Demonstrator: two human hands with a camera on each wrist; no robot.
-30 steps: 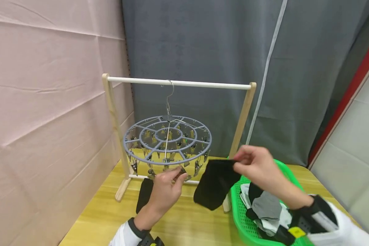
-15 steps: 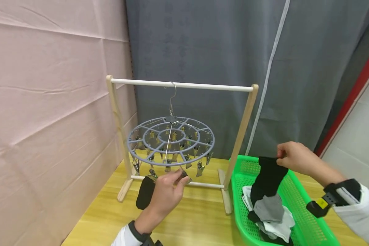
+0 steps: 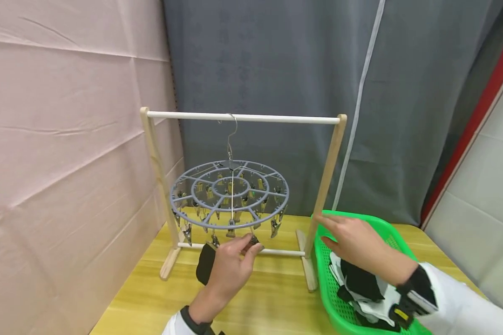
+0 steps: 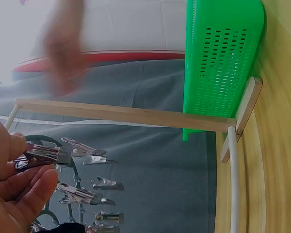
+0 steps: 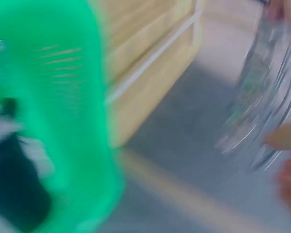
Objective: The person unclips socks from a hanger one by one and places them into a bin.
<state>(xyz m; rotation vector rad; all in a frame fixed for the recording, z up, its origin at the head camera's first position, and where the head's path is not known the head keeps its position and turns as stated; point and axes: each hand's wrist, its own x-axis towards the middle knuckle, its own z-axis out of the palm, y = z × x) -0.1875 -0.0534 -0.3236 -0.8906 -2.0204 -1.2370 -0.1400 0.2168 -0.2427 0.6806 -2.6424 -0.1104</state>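
Note:
A round grey clip hanger [image 3: 218,227] with several metal clips hangs from a rack. My left hand [image 3: 230,265] is at its front edge and pinches a metal clip [image 4: 47,154] between thumb and fingers. Just left of that hand a black sock [image 3: 205,264] hangs from the hanger, partly hidden by it. My right hand [image 3: 356,242] holds nothing; its fingers are extended over the left rim of a green basket [image 3: 326,284], near the rack's right post. In the basket a black sock [image 3: 362,280] lies on top of white and grey ones. The right wrist view is blurred.
The rack's white top bar [image 3: 276,119] and wooden right post [image 3: 329,172] stand between the hanger and basket. A low white bar [image 4: 234,184] joins the rack's feet. A pink cloth wall [image 3: 67,163] rises on the left, with a grey curtain [image 3: 268,56] behind.
My right hand carried the black sock rightward to the basket and let it go on the pile, then came back left with nothing in it. My left hand kept pinching the clip.

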